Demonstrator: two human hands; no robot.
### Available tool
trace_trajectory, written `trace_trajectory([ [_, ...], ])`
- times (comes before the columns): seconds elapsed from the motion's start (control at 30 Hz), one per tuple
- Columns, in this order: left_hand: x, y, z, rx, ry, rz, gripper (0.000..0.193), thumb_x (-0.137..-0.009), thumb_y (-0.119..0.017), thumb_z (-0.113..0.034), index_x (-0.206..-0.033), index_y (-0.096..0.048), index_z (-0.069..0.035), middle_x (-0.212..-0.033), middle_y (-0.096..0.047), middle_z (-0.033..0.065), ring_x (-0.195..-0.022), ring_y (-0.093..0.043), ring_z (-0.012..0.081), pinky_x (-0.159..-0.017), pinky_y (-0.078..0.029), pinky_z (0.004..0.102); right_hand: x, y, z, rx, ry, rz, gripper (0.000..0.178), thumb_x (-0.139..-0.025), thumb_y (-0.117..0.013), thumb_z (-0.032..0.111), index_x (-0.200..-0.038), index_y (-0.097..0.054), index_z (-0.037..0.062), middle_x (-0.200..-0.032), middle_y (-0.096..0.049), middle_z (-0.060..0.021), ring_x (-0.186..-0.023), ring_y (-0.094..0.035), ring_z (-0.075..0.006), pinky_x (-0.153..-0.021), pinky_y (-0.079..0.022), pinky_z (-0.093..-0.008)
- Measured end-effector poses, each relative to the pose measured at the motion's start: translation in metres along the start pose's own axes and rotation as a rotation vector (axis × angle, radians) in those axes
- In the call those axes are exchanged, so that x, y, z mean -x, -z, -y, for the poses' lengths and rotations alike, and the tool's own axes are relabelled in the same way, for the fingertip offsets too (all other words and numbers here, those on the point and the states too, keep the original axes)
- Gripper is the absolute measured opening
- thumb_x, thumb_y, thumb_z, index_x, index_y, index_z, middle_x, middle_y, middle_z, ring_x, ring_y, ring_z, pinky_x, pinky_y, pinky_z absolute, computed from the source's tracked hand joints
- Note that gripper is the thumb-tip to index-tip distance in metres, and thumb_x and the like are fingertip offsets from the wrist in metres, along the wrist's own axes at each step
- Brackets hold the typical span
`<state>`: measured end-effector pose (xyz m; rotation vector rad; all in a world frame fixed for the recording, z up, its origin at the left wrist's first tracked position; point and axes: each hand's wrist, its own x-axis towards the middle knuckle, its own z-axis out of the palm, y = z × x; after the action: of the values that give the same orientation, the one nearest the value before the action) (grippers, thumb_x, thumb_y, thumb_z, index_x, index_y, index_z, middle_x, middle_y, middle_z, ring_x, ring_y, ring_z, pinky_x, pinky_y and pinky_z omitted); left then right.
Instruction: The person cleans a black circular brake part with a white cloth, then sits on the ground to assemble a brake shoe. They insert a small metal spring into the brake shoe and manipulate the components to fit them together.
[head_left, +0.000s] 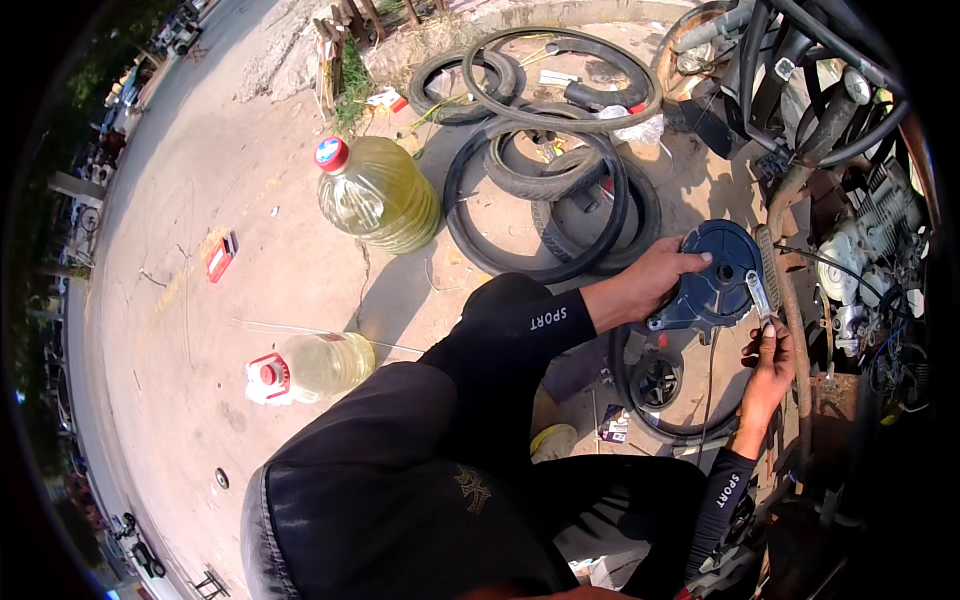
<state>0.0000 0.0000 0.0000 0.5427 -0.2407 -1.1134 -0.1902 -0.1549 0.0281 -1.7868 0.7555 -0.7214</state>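
Observation:
My left hand [648, 280] grips the left edge of a round, dark brake plate [706, 268], thumb on its face and fingers behind. The plate has a hole near its middle and a bracket at its lower left. A short silver lever arm [758, 292] lies along the plate's right side; I cannot tell whether it is fixed there. My right hand [770, 362] pinches the lower end of this arm between thumb and fingers. A thin dark cable [711, 375] hangs below the plate. Black sleeves cover both my forearms.
Several tyres [462, 205] lie on the ground ahead. Two large bottles of yellowish liquid, one upright bottle [385, 195] and one lying bottle [325, 367], are at the left. A small wheel [660, 383] sits below the plate. Engine parts [865, 245] and frame tubes crowd the right.

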Motion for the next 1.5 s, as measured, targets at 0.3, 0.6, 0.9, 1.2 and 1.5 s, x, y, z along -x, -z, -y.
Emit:
trace_trajectory([
  [0.3,0.002,0.008,-0.003,0.13,0.093,-0.043,0.03,-0.1,-0.058,-0.013,-0.127,-0.055,-0.002,-0.113,-0.068,0.0097,-0.097,-0.07,0.0184,-0.085,-0.059,0.0345,-0.005,-0.033,0.014,0.131,0.039,-0.106,0.026,-0.103,-0.058,0.026,-0.097,-0.062,0.001,-0.075,-0.057,-0.0008,-0.063,-0.048,-0.0076,-0.058,-0.039,-0.0232],
  [0.6,0.01,0.024,-0.032,0.195,-0.017,0.004,0.054,-0.089,-0.073,-0.012,-0.134,-0.045,-0.004,-0.12,-0.063,0.009,-0.108,-0.064,0.018,-0.086,-0.056,0.0334,-0.053,-0.06,0.036,0.246,0.141,-0.111,0.027,-0.102,-0.059,0.022,-0.099,-0.063,-0.0047,-0.084,-0.063,-0.0026,-0.074,-0.054,-0.0088,-0.064,-0.044,-0.025],
  [0.9,0.033,0.032,-0.081,0.216,-0.05,-0.145,0.078,-0.096,-0.066,-0.037,-0.15,-0.014,-0.018,-0.115,-0.056,0.0094,-0.072,-0.063,0.0145,-0.052,-0.046,0.0268,-0.125,-0.146,0.159,0.596,0.461,0.228,0.03,-0.105,-0.053,0.025,-0.115,-0.062,-0.0024,-0.089,-0.059,-0.0002,-0.079,-0.049,-0.0078,-0.068,-0.043,-0.023],
  [1.2,0.031,0.066,-0.113,0.088,-0.343,-0.504,0.062,-0.096,-0.065,-0.02,-0.141,-0.023,-0.011,-0.113,-0.06,0.0128,-0.063,-0.062,0.0121,-0.041,-0.047,0.0263,-0.198,-0.217,0.125,0.403,0.089,0.593,0.022,-0.103,-0.057,0.023,-0.113,-0.065,0.0043,-0.087,-0.065,0.0018,-0.068,-0.053,-0.004,-0.06,-0.041,-0.0177],
  [1.5,0.072,0.12,-0.192,0.065,-0.776,-0.895,0.054,-0.097,-0.063,-0.011,-0.136,-0.026,-0.01,-0.103,-0.063,0.0119,-0.059,-0.061,0.0113,-0.041,-0.042,0.0214,-0.215,-0.429,0.084,-0.232,-0.42,0.837,0.037,-0.104,-0.052,0.038,-0.12,-0.061,0.0063,-0.107,-0.07,-0.009,-0.089,-0.069,-0.0172,-0.074,-0.053,-0.0302],
])
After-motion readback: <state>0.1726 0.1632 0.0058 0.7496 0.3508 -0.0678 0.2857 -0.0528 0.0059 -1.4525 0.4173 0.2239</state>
